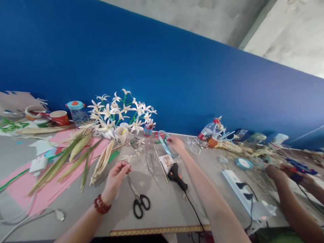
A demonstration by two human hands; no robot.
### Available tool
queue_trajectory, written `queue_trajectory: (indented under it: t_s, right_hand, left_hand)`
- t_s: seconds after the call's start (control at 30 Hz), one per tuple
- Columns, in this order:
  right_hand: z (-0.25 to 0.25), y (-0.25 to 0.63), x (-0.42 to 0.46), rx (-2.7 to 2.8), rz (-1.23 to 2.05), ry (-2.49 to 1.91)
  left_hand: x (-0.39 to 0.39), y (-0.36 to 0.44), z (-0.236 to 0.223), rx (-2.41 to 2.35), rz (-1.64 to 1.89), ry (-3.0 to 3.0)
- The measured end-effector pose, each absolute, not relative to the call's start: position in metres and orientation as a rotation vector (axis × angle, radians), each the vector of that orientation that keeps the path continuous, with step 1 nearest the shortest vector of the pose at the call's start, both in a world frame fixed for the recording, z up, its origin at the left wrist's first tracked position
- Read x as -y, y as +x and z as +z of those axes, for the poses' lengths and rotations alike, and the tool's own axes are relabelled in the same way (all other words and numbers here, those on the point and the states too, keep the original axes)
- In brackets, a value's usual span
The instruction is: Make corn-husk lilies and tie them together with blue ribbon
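My left hand (pixel 116 176) is closed in a pinch over the grey table, its fingertips pressed on something thin that I cannot make out, just above the tips of black-handled scissors (pixel 138 199). A red bead bracelet (pixel 101 205) circles that wrist. My right hand (pixel 175 143) reaches far across the table with its fingers curled on a light blue strip (pixel 164 143) near the blue wall. A black glue gun (pixel 177 176) lies under my right forearm. White paper flowers (pixel 118 113) on green stems stand in a small cup (pixel 120 134) behind.
Long corn-husk leaves (pixel 76 152) lie on pink paper (pixel 37 182) at left. Mugs and a lidded jar (pixel 77 113) sit at the back left. At right, another person's hands (pixel 286 172) hold a blue glue gun beside a white power strip (pixel 243 192). A bottle (pixel 207 130) lies near the wall.
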State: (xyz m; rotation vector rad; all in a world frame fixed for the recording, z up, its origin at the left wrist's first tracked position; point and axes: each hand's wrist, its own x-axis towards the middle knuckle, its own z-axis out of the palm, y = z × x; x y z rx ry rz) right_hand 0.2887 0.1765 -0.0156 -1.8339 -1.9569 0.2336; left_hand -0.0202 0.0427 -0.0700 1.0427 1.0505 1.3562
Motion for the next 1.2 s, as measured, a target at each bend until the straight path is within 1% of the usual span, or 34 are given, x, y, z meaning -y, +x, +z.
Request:
queue_trajectory:
  t_s: [0.2,0.4,0.47,0.67,0.77,0.87,0.97,1.1,1.2]
  right_hand:
    - [-0.031,0.285,-0.197,1.942,0.172,-1.803]
    - [-0.042,0.281,-0.198,1.881,0.053,-1.781]
    - [-0.033,0.285,-0.197,1.842,-0.001,-1.817]
    - [0.013,0.315,-0.203,1.695,-0.137,-1.963]
    - [0.020,0.327,-0.204,1.732,-0.179,-2.013]
    - [0.011,0.327,-0.201,1.825,-0.213,-2.033]
    - [-0.007,0.311,-0.201,2.002,-0.224,-1.959]
    - [-0.036,0.275,-0.211,2.420,-0.096,-1.746]
    - [-0.053,0.257,-0.225,2.589,-0.043,-1.687]
  left_hand:
    - [-0.042,-0.017,-0.074,-1.028,1.322,1.060]
    - [-0.042,-0.017,-0.074,-1.018,1.319,1.035]
    - [-0.041,-0.017,-0.074,-1.005,1.316,1.031]
    - [-0.040,-0.015,-0.074,-0.985,1.287,1.027]
    - [-0.040,-0.015,-0.076,-0.975,1.276,1.037]
    - [-0.039,-0.016,-0.077,-0.975,1.272,1.044]
    - [-0.039,-0.017,-0.077,-0.964,1.268,1.045]
    - [-0.040,-0.017,-0.074,-0.955,1.265,1.036]
    - [-0.042,-0.017,-0.074,-0.962,1.286,1.030]
